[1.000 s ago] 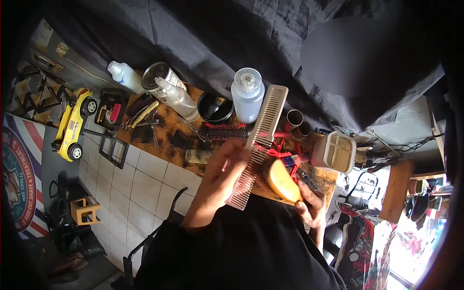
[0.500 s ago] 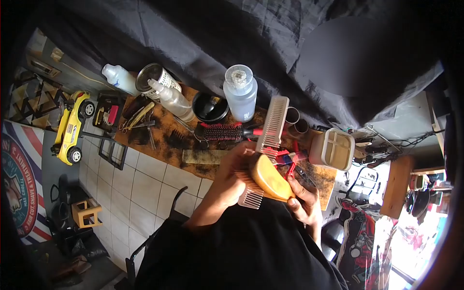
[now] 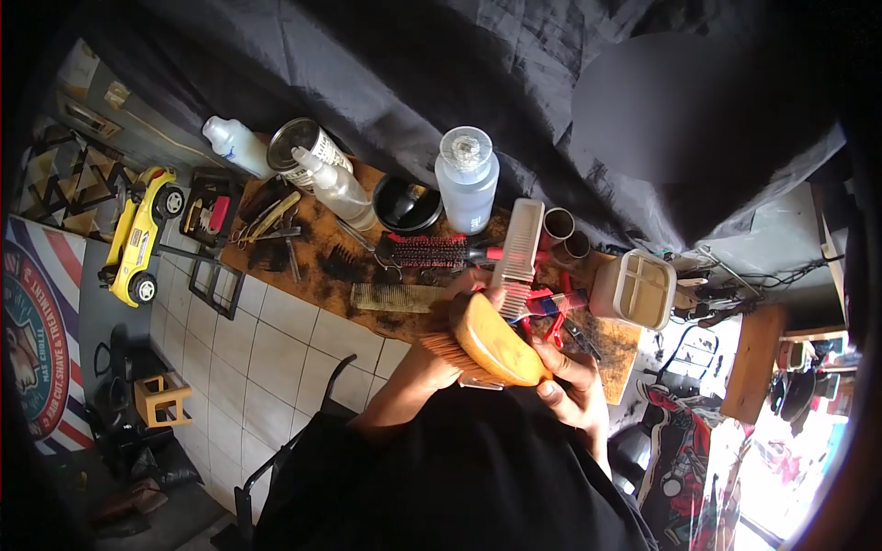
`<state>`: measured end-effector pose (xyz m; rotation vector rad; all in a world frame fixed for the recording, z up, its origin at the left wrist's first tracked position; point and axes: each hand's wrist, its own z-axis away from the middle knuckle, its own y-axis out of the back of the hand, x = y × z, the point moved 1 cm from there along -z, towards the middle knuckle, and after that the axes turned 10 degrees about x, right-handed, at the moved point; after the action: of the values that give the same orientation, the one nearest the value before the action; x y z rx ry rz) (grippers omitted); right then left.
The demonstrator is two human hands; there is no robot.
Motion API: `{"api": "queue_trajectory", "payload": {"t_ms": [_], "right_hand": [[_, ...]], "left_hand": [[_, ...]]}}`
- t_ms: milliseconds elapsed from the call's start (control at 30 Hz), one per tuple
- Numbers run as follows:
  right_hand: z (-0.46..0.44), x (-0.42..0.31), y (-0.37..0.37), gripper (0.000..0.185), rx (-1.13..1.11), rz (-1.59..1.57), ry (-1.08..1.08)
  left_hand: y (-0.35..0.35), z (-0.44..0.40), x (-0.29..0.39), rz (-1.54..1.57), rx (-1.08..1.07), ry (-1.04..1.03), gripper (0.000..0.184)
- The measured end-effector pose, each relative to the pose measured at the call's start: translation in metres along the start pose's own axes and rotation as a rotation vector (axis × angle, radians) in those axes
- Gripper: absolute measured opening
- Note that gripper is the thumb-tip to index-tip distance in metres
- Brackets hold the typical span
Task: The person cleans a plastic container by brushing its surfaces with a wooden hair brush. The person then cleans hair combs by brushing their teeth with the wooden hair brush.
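My right hand (image 3: 575, 389) is closed on the end of a wooden-backed hairbrush (image 3: 496, 342). The brush's brown bristles face left and down. My left hand (image 3: 412, 372), partly hidden behind the brush, is wrapped around a pale wide comb (image 3: 520, 246). The comb points up over the table, its middle covered by the brush and only a sliver of its lower end showing. The bristles lie across the comb near my left fingers; whether they touch it I cannot tell. Just beyond my hands are red-handled scissors (image 3: 555, 329) and a round red-and-black brush (image 3: 432, 252).
Loose dark hair litters the wooden table (image 3: 317, 275). A yellowish comb (image 3: 397, 297), a clear bottle (image 3: 467, 188), a spray bottle (image 3: 338, 193), a black bowl (image 3: 404, 207) and a divided container (image 3: 634, 289) stand or lie on it. At left is a yellow toy car (image 3: 138, 237).
The hairbrush has shifted left and slightly down along the comb, covering the comb's lower teeth that showed before. The comb's upper end has dipped a little. Both hands keep their holds.
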<state>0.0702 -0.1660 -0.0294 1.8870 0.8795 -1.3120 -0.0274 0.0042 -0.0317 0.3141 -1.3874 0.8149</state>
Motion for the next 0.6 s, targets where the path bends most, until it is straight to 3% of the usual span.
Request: {"api": "queue_trajectory", "payload": {"t_ms": [100, 200, 233, 300, 367, 400, 467, 500, 600], "right_hand": [[0.011, 0.010, 0.011, 0.048, -0.071, 0.004, -0.074], [0.020, 0.018, 0.021, 0.048, -0.068, 0.016, -0.062], [0.023, 0.020, 0.023, 0.048, 0.005, -0.005, -0.080], [0.030, 0.013, 0.018, 0.051, 0.156, -0.130, -0.217], [0.024, 0.006, 0.009, 0.050, 0.180, -0.039, -0.051], [0.016, 0.000, 0.006, 0.050, 0.167, 0.073, 0.087], [0.008, -0.012, 0.002, 0.047, -0.019, 0.039, 0.049], [0.004, -0.015, 0.002, 0.046, -0.065, 0.033, 0.064], [0.009, -0.007, 0.009, 0.044, -0.101, 0.049, 0.091]], "left_hand": [[0.012, 0.003, 0.025, 0.253, -0.051, 0.187, 0.024], [0.007, 0.005, 0.024, 0.290, -0.052, 0.152, 0.022], [0.002, 0.007, 0.023, 0.314, -0.043, 0.209, 0.022], [0.001, 0.009, 0.002, 0.241, -0.066, 0.114, 0.019], [-0.005, 0.009, 0.001, 0.121, -0.243, -0.026, 0.023], [-0.006, 0.010, -0.009, 0.247, -0.183, 0.095, 0.022], [-0.010, 0.000, -0.025, -0.261, -0.127, 0.032, 0.021], [-0.013, 0.001, -0.013, -0.032, -0.210, -0.018, 0.016], [0.002, 0.002, 0.011, 0.045, -0.147, 0.125, 0.017]]}}
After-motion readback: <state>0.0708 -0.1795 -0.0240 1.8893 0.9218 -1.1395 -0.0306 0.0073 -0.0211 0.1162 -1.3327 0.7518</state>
